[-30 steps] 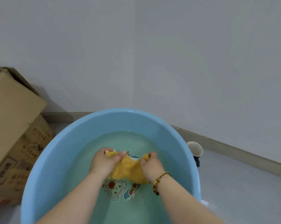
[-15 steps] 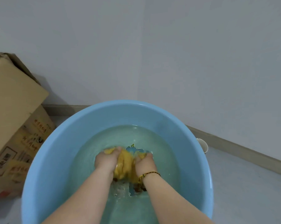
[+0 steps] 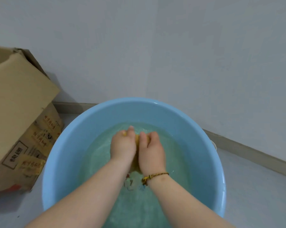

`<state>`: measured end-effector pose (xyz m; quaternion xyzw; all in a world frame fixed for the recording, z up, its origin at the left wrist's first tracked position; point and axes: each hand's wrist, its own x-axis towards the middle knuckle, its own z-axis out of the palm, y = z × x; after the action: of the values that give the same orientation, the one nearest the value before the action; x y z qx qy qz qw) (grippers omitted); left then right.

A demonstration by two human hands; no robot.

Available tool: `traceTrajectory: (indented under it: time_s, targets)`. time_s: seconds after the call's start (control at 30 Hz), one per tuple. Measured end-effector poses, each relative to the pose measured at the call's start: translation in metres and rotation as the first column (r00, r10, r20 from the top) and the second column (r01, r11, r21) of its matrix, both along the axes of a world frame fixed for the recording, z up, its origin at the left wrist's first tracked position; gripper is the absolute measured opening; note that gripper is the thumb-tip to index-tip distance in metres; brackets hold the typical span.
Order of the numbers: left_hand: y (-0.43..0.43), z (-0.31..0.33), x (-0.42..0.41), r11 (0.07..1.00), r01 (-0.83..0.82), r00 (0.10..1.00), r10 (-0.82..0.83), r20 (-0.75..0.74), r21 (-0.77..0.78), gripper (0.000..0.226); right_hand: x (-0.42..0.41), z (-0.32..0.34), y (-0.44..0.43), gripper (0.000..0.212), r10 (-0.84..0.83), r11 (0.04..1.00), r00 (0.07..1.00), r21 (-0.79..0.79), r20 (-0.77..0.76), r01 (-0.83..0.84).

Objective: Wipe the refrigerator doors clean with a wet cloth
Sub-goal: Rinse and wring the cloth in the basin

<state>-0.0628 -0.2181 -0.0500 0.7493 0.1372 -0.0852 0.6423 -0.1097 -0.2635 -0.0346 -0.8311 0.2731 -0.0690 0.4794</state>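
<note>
While yellow cloth (image 3: 137, 138) sits bunched in blue basin (image 3: 89, 125), my left hand (image 3: 123, 145) and right hand (image 3: 151, 150) grip it from either side, its length running away from me.

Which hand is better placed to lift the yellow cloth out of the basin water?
Left hand, narrowly: yellow cloth pokes out between its curled fingers, so its grip shows. The right hand also curls on the cloth, both inside the blue basin.

Grey walls (image 3: 171, 55), grey floor (image 3: 254, 195), cardboard box (image 3: 19, 112)
</note>
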Motion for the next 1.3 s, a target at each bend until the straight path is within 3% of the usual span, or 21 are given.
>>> traceTrajectory:
  time_s: [0.07, 0.13, 0.27, 0.4, 0.5, 0.57, 0.63, 0.73, 0.93, 1.03, 1.1, 1.23, 1.3]
  targets:
    - [0.006, -0.006, 0.008, 0.981, -0.088, 0.988, 0.064, -0.139, -0.173, 0.036, -0.005, 0.005, 0.010, 0.025, 0.096, 0.990, 0.995, -0.110, 0.029, -0.093]
    - [0.005, -0.006, 0.000, 0.984, -0.073, 0.983, 0.043, -0.180, -0.161, 0.033, 0.011, 0.004, 0.000, 0.024, 0.122, 0.985, 0.992, -0.123, -0.029, -0.125]
    - [-0.004, 0.001, -0.010, 0.995, 0.003, 0.997, -0.011, -0.082, -0.097, 0.037, 0.022, -0.004, -0.018, 0.032, 0.015, 1.000, 0.999, -0.019, -0.028, -0.016]
    - [0.009, -0.008, 0.006, 0.973, -0.089, 0.973, 0.038, -0.227, -0.215, 0.033, 0.001, -0.007, 0.005, 0.024, 0.160, 0.983, 0.986, -0.100, 0.052, -0.154]
    - [0.007, -0.009, -0.005, 0.973, 0.050, 0.965, -0.105, -0.240, -0.227, 0.025, 0.017, -0.022, -0.017, 0.029, 0.121, 0.984, 0.987, -0.121, -0.105, -0.134]
    - [0.005, -0.013, -0.003, 0.966, 0.140, 0.950, -0.193, -0.244, -0.215, 0.036, 0.024, -0.035, -0.035, 0.033, 0.042, 0.995, 0.980, -0.082, -0.194, -0.059]
    - [0.010, -0.023, 0.006, 0.975, 0.188, 0.946, -0.212, -0.245, -0.119, 0.062, 0.022, -0.046, -0.044, 0.029, 0.012, 0.995, 0.970, -0.093, -0.244, -0.035]
    - [0.019, -0.038, 0.013, 0.954, 0.289, 0.932, -0.262, -0.251, 0.080, 0.073, 0.012, -0.059, -0.048, 0.030, 0.078, 0.987, 0.948, -0.112, -0.308, -0.118]
    - [0.031, -0.063, 0.018, 0.774, 0.404, 0.914, -0.321, -0.247, 0.488, 0.057, 0.011, -0.070, -0.037, 0.037, 0.220, 0.932, 0.854, -0.156, -0.471, -0.327]
    - [0.034, -0.070, 0.018, 0.684, 0.408, 0.913, -0.295, -0.281, 0.605, 0.041, 0.015, -0.075, -0.038, 0.037, 0.184, 0.947, 0.839, -0.137, -0.511, -0.291]
    - [0.032, -0.068, 0.018, 0.718, 0.389, 0.919, -0.258, -0.299, 0.577, 0.037, 0.015, -0.072, -0.040, 0.038, 0.174, 0.962, 0.844, -0.094, -0.507, -0.255]
    - [0.026, -0.049, 0.025, 0.934, 0.255, 0.941, -0.181, -0.285, 0.250, 0.044, 0.015, -0.046, -0.038, 0.042, 0.079, 0.988, 0.950, 0.151, -0.303, -0.034]
    - [0.022, -0.034, 0.031, 0.967, 0.188, 0.970, -0.156, -0.184, 0.170, 0.042, 0.014, -0.031, -0.031, 0.021, 0.019, 0.981, 0.991, 0.192, -0.130, 0.007]
